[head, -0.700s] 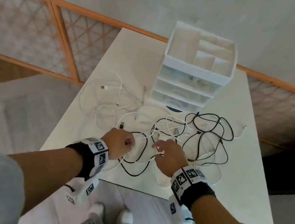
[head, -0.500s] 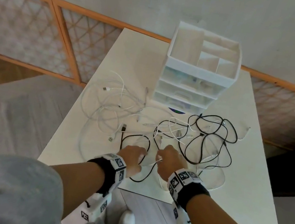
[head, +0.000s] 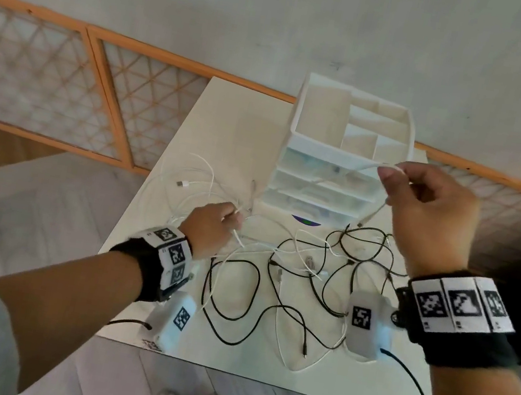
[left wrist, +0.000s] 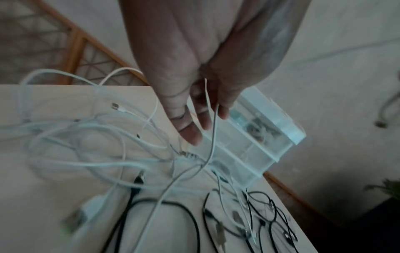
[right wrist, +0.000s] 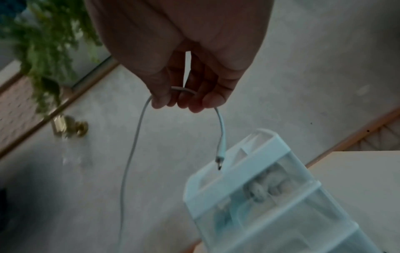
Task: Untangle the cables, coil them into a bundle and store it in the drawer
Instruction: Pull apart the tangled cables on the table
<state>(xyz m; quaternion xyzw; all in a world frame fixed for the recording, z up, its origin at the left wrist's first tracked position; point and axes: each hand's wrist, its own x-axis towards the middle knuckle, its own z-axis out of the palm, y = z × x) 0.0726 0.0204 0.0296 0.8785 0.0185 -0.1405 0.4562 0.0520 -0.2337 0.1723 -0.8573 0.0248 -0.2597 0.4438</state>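
A tangle of black cables [head: 339,274] and white cables [head: 190,192] lies on the white table [head: 223,121], in front of a white drawer unit [head: 330,188] whose drawers are closed. My right hand [head: 391,178] is raised in front of the unit and pinches one white cable [right wrist: 138,130] near its end. Its plug [right wrist: 221,159] dangles free. That cable runs down to my left hand [head: 233,224], which holds it low over the table beside the white tangle. In the left wrist view the cable [left wrist: 213,130] passes between the fingers [left wrist: 190,135].
The unit's top tray [head: 301,114] has open compartments; its upper drawer [right wrist: 259,190] holds something pale. A purple disc [head: 305,221] lies at the unit's base. A lattice railing [head: 122,103] runs behind the table; a plant [right wrist: 43,34] stands on the floor at the right.
My right hand rose from the tangle up and to the right, lifting the end of a white cable. My left hand shifted away from me to the white cables, keeping hold.
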